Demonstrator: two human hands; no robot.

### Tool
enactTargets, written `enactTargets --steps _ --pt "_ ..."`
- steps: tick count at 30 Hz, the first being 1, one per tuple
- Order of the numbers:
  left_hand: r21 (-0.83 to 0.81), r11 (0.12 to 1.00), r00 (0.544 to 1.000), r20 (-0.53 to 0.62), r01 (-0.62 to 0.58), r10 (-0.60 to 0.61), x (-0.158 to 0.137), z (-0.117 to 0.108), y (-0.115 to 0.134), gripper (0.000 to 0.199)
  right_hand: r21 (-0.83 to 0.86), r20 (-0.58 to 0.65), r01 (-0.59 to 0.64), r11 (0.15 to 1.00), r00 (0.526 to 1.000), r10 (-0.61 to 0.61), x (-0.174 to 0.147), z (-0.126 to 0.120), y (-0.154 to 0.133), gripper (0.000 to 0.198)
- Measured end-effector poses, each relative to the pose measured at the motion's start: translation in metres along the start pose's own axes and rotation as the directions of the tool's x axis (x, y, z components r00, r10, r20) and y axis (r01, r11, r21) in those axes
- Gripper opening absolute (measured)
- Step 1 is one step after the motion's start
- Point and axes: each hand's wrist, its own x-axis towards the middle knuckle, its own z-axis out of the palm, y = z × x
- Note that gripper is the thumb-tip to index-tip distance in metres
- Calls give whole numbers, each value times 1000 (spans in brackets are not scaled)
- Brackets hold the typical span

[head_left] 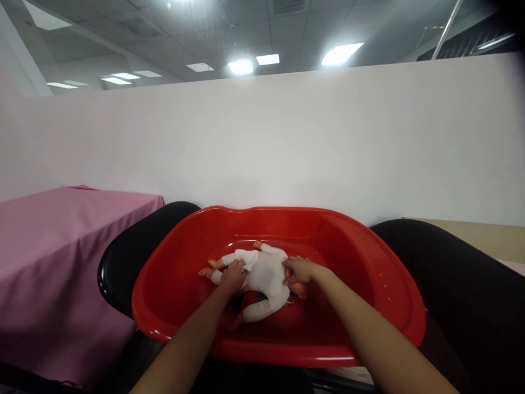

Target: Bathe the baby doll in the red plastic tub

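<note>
Red tub [369, 262], white-suited doll [264, 273], pink cloth [61, 246], black chairs [459, 273].

no readable text, labels, brands or numbers on any surface in the head view

I see a small plastic baby doll in a white long-sleeved suit [264, 272] lying across the floor of a glossy red oval plastic tub [369, 273]. Its peach bare feet point to my left, its head end to my right, mostly hidden. One white-sleeved arm juts toward me, another toward the far wall. I note the tub sits on black rounded supports.
</note>
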Motion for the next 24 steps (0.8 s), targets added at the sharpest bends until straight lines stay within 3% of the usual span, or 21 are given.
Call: enactTargets --steps 10,19,22,24 --pt "149 975 982 65 167 -178 -5 -4 -10 43 10 5 9 1000 1000 -9 2 2 3 63" --pt "200 932 950 15 301 -310 -2 -1 -27 37 20 5 10 1000 1000 -10 2 3 2 61" --pt "166 942 955 -107 292 -277 -1 -9 -19 32 15 5 10 1000 1000 -10 3 4 3 61" --pt "138 973 974 -160 185 -162 0 -15 -10 32 9 9 8 1000 1000 -8 4 3 3 60"
